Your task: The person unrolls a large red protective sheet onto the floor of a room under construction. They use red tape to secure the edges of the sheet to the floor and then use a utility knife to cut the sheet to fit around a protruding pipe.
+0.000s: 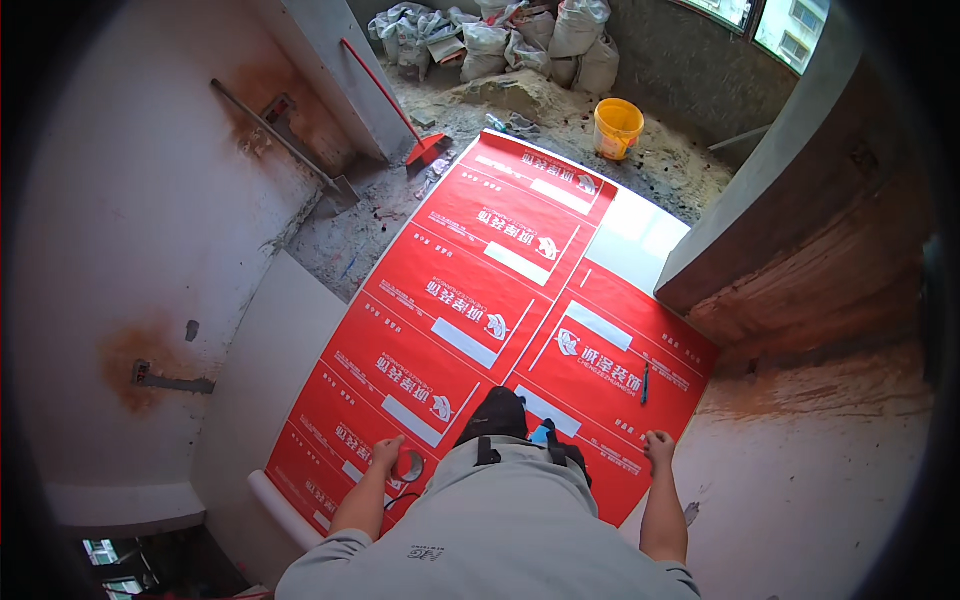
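My left hand (386,454) is at my left side with its fingers curled round the edge of a dark roll of tape (408,466); red shows through the ring. Off my right side, my right hand (659,449) has its fingers curled in, and I cannot make out anything in them. Below both hands spreads a red printed protective sheet (470,262) with white panels and lettering. A slim dark-and-blue tool (645,384), perhaps a knife or pen, lies on it ahead of my right hand. A thin black loop (402,499) shows near my left forearm.
A rolled white edge (285,510) lies at the near left. Beyond the sheet are a yellow bucket (618,128), a red broom (428,150), rubble and stuffed sacks (520,45). A long-handled scraper (285,145) leans on the left wall; a wall corner (690,270) juts in at right.
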Demonstrator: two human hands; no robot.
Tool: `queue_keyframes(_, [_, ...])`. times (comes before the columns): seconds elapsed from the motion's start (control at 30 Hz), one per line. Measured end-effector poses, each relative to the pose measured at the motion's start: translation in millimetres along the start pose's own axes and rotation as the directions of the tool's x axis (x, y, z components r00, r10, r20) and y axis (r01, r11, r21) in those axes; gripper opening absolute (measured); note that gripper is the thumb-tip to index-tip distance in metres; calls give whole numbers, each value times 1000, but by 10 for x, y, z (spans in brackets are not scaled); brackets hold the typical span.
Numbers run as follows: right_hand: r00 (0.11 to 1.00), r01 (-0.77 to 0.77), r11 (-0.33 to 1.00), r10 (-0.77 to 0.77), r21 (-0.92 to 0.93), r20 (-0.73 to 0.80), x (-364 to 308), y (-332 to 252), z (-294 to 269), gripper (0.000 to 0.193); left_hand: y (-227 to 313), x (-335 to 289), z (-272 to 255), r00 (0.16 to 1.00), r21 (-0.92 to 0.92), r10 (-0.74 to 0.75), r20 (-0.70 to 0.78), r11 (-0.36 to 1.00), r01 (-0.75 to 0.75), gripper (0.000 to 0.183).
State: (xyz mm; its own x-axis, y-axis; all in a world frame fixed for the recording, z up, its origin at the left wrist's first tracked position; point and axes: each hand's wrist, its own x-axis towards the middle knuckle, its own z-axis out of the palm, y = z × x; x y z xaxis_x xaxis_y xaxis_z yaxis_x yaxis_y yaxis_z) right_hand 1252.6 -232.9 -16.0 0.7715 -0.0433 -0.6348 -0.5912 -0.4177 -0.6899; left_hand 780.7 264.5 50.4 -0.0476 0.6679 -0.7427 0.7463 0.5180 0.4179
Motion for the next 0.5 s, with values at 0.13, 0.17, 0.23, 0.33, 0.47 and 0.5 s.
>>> queue_keyframes(0.13, [969,246,969,-246,9,28,871,-1547,96,24,-10,207,529,987,-27,-159,-33,987,158,42])
queue_keyframes(0.17, [967,253,967,-253,-8,34,1031,-1740,102,25,102,252,696,986,-41,-165,-28,986,163,42])
queue_keyframes(0.23, [964,261,965,-259,-34,55,1273,-2100,155,28,412,502,1040,988,-118,-154,-10,981,152,42])
queue_keyframes(0.33, [993,113,987,-110,-111,32,1607,-2084,102,30,1398,849,1584,998,-68,-65,17,995,66,41])
queue_keyframes(0.47, [996,-78,980,86,-182,36,1909,-2152,71,32,3400,1066,2150,972,-170,195,128,970,-172,40])
queue_keyframes(0.5, [992,-113,974,120,-194,24,1999,-2171,22,29,4066,905,2295,953,-173,263,153,956,-236,38])
